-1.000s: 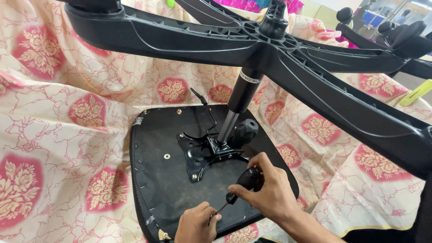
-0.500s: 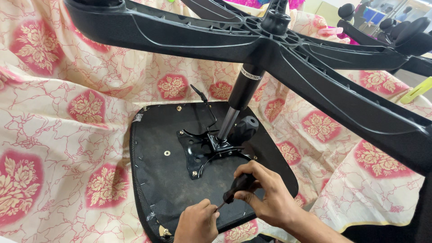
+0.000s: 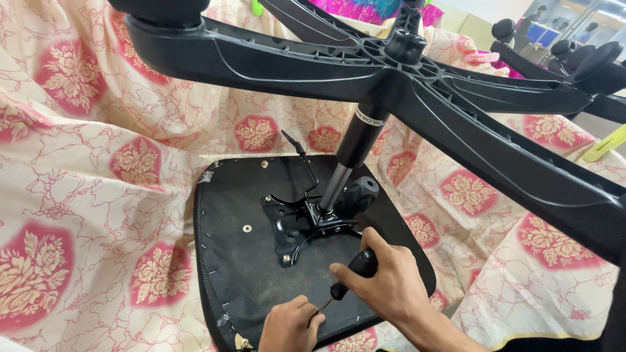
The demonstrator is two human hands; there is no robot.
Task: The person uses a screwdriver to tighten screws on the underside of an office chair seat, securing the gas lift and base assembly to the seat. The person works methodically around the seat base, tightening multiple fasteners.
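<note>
Black, stiff, light screwdriver (image 3: 349,277): my right hand (image 3: 385,287) clenches its handle, left hand (image 3: 290,326) pinches the shaft near the seat's (image 3: 241,261) front edge.

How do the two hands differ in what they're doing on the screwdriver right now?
The right hand wraps the screwdriver by its black handle; the left hand pinches the thin shaft near the tip. The right hand sits higher, the left hand lower, on the seat underside. Both are bare.

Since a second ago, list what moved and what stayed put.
The right hand slid the black-handled screwdriver down and toward the person, along the seat underside. The left hand still pinches the shaft near its tip. The mounting plate, gas cylinder and star base stayed put.
</note>
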